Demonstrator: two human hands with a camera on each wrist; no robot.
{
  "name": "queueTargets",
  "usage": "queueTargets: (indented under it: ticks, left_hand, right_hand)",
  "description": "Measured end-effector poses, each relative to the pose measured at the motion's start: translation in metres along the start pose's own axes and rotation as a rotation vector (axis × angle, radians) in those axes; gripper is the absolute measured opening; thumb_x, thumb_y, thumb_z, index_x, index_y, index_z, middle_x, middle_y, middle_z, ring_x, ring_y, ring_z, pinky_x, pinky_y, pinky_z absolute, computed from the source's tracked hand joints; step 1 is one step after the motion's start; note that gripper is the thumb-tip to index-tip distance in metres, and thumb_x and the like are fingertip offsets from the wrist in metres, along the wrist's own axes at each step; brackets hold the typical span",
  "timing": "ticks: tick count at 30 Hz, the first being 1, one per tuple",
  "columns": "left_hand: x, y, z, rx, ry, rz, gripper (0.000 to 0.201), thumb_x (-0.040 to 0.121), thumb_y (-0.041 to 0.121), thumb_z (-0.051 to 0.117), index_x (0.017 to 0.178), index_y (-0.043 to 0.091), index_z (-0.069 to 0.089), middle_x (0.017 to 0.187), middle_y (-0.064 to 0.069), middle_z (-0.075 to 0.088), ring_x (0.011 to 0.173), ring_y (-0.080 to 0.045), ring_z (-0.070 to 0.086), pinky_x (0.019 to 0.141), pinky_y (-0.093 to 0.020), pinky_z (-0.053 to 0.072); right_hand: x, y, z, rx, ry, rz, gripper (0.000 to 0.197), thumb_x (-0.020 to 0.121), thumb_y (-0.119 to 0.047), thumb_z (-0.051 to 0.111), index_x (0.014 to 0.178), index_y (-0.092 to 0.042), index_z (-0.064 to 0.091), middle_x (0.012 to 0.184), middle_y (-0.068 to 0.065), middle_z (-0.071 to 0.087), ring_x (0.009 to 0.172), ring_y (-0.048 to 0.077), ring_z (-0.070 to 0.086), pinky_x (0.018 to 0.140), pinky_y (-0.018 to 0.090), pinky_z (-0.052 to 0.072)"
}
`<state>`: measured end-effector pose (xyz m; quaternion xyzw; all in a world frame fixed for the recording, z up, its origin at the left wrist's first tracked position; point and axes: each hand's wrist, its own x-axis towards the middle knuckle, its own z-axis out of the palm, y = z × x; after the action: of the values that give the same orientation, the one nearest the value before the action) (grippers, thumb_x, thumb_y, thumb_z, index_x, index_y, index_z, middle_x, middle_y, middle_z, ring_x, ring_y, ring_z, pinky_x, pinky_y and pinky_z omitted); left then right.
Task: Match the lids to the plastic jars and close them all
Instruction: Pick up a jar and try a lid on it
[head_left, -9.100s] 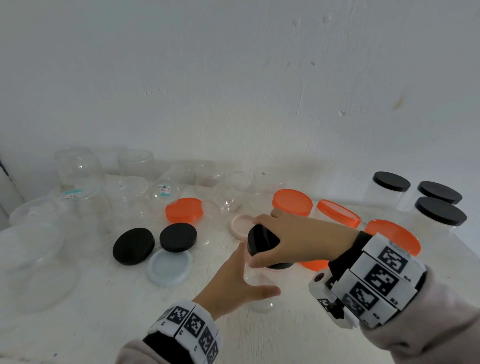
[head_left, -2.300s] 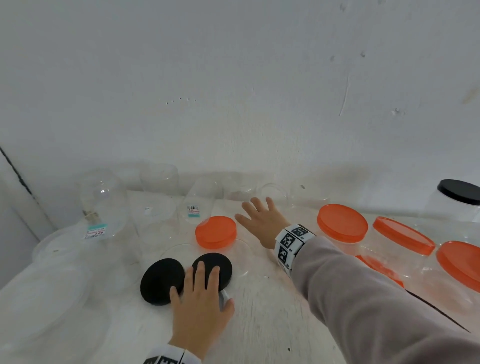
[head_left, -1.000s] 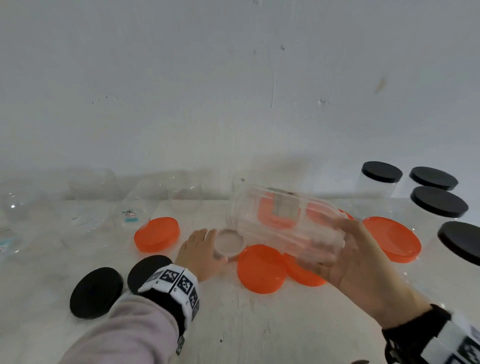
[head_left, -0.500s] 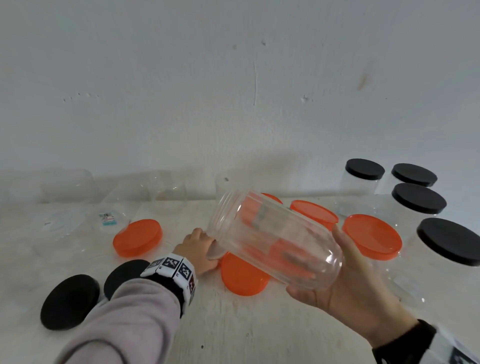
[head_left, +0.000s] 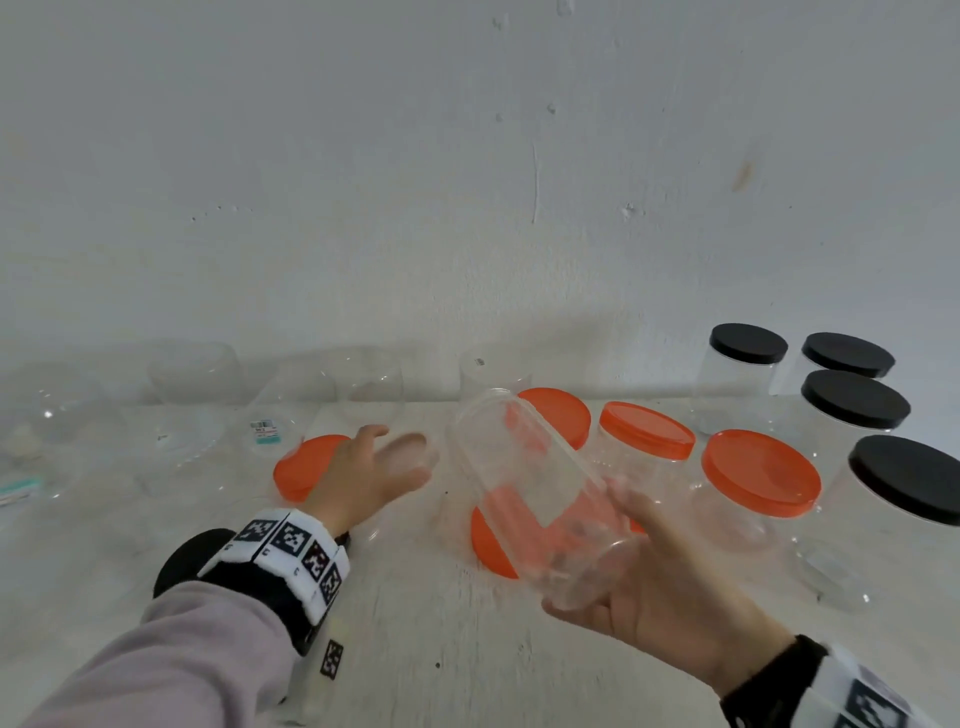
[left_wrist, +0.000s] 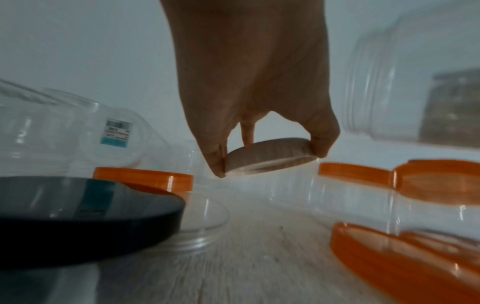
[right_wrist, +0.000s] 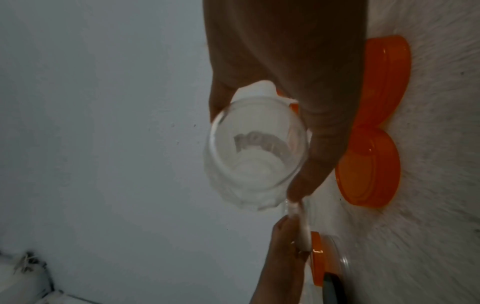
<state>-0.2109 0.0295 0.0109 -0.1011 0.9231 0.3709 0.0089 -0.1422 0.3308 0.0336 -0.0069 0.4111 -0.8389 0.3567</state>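
Gripping the clear jar (head_left: 535, 499) tilted, mouth up-left, right hand (head_left: 670, 597); left hand (head_left: 363, 473) fingers pinch pale lid (left_wrist: 270, 156)

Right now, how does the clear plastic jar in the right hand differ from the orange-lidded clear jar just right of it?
The clear plastic jar gripped by the right hand is lidless, tilted and off the table; the orange-lidded clear jar is closed and stands upright on the table. Both are transparent.
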Motion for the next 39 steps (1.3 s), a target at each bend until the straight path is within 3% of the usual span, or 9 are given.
queueTargets:
  ticks: [2,6,9,13,16,23,26,30,39]
  left_hand:
    - [-0.008,0.000,-0.014,-0.118,0.059,-0.026,0.088,0.070,0.062,0.071,0.141,0.024,0.034,0.126,0.001,0.052,0.107,-0.013,0.052,0.078,-0.016,0.039]
    - [-0.028,0.004,-0.037,-0.351,0.078,-0.083,0.101,0.047,0.087,0.059,0.133,0.040,0.035,0.113,0.011,0.055,0.103,-0.012,0.057,0.088,-0.032,0.044]
    - [-0.041,0.008,-0.049,-0.447,0.081,-0.070,0.098,0.044,0.087,0.060,0.126,0.038,0.039,0.108,0.008,0.058,0.096,-0.010,0.059,0.082,-0.029,0.045]
    - [-0.052,0.010,-0.060,-0.633,0.046,-0.069,0.090,0.053,0.075,0.074,0.124,0.028,0.047,0.114,0.000,0.056,0.105,-0.016,0.058,0.097,-0.035,0.047]
    - [-0.060,0.010,-0.066,-0.725,0.017,-0.039,0.081,0.050,0.070,0.075,0.115,0.028,0.050,0.122,-0.004,0.055,0.113,-0.018,0.056,0.101,-0.037,0.046]
    - [-0.076,0.013,-0.068,-0.626,-0.004,0.013,0.085,0.059,0.070,0.075,0.129,0.032,0.044,0.116,0.002,0.059,0.097,-0.012,0.065,0.090,-0.030,0.051]
    - [-0.084,0.015,-0.065,-0.602,-0.011,0.053,0.087,0.055,0.072,0.076,0.127,0.036,0.044,0.112,-0.002,0.064,0.090,-0.013,0.067,0.092,-0.034,0.052]
    - [-0.094,0.020,-0.059,-0.497,-0.011,0.100,0.083,0.051,0.074,0.070,0.123,0.045,0.042,0.115,0.011,0.060,0.106,-0.005,0.059,0.099,-0.034,0.047]
    - [-0.110,0.036,-0.049,-0.436,-0.061,0.190,0.082,0.057,0.067,0.073,0.128,0.047,0.037,0.120,0.019,0.050,0.106,0.006,0.052,0.079,-0.014,0.043]
  right_hand:
    - [0.002,0.005,0.005,-0.069,-0.112,0.020,0.061,0.068,-0.042,0.084,0.119,-0.012,0.069,0.114,0.016,0.067,0.105,0.032,0.064,0.091,0.052,0.051]
    - [0.010,0.017,0.016,-0.120,-0.156,0.069,0.044,0.071,-0.036,0.078,0.105,-0.008,0.072,0.098,0.011,0.068,0.097,0.030,0.065,0.087,0.048,0.051]
    - [0.020,0.026,0.025,-0.164,-0.077,0.073,0.058,0.069,-0.038,0.075,0.117,-0.006,0.065,0.107,0.016,0.064,0.099,0.032,0.061,0.087,0.045,0.051]
    - [0.032,0.037,0.041,-0.359,0.056,0.069,0.056,0.067,-0.032,0.071,0.115,-0.006,0.056,0.102,0.012,0.060,0.085,0.022,0.058,0.074,0.032,0.048]
    - [0.039,0.040,0.050,-0.588,0.057,0.049,0.060,0.065,-0.023,0.073,0.119,-0.010,0.052,0.109,0.005,0.058,0.094,0.017,0.059,0.076,0.028,0.052]
    - [0.057,0.049,0.049,-1.087,0.084,0.010,0.084,0.068,-0.016,0.085,0.134,-0.022,0.034,0.127,0.000,0.046,0.120,0.020,0.047,0.105,0.041,0.043]
    - [0.062,0.052,0.045,-1.282,0.071,-0.020,0.089,0.066,-0.023,0.086,0.132,-0.024,0.028,0.126,-0.003,0.039,0.118,0.015,0.042,0.106,0.037,0.042]
    - [0.063,0.052,0.040,-1.448,0.038,-0.100,0.106,0.066,-0.024,0.085,0.144,-0.020,0.013,0.130,-0.007,0.030,0.117,0.012,0.040,0.098,0.022,0.040]
    - [0.057,0.048,0.028,-1.375,0.026,-0.116,0.116,0.065,-0.020,0.089,0.148,-0.025,0.009,0.137,-0.009,0.041,0.124,0.012,0.044,0.102,0.023,0.039]
